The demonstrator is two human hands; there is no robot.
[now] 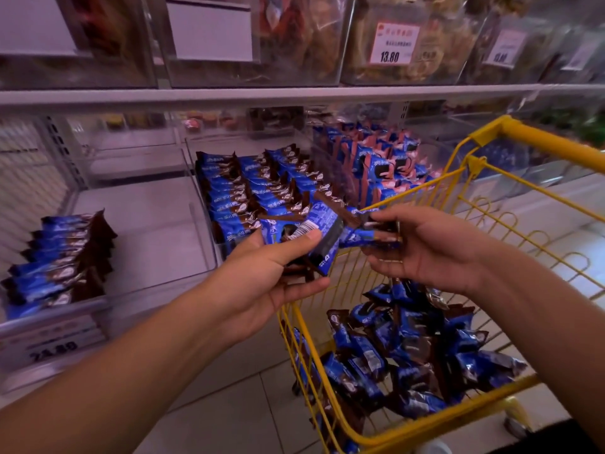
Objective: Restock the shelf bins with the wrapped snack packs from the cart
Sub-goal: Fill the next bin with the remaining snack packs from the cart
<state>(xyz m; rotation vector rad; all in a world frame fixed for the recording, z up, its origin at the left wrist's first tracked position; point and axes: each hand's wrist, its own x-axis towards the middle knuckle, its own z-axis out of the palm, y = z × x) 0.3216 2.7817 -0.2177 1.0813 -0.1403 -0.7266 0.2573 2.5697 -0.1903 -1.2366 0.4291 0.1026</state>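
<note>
cart [386, 440] right of shelf bins [209, 224]

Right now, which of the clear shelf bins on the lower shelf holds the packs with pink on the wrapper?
The right bin, behind the cart corner. Its packs show pink beside the blue; the middle bin's packs and the left bin's packs are blue and brown only.

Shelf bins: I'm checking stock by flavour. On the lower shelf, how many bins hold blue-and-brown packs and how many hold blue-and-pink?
Blue-and-brown: 2, the left bin and the middle bin
Blue-and-pink: 1, the right bin
Total: 3; the bin behind the cart is too blurred to count.
</note>
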